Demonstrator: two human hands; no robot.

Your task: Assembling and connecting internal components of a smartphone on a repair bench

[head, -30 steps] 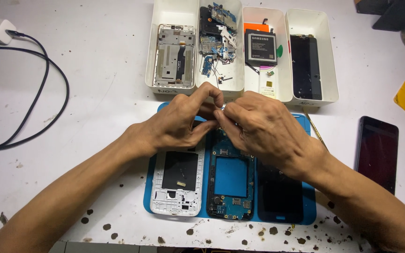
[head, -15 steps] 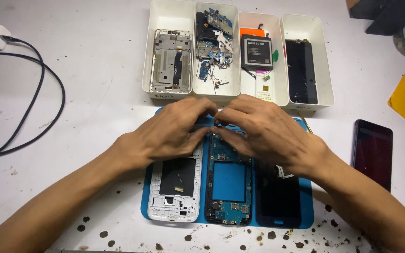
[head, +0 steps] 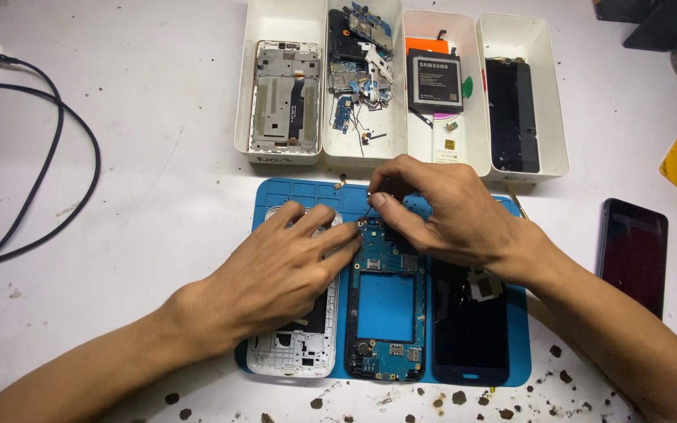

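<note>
Blue circuit board [head: 385,305] sits under my flat, empty left hand [head: 276,274]; my right hand [head: 440,211] pinches a thin tool [head: 366,211]; a slip could gouge it.

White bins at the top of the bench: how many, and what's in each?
4, side by side above the blue mat. First bin: a metal phone frame. Second bin: loose boards and small parts. Third bin: a battery. Fourth bin: a black screen panel. None looks hidden.
</note>
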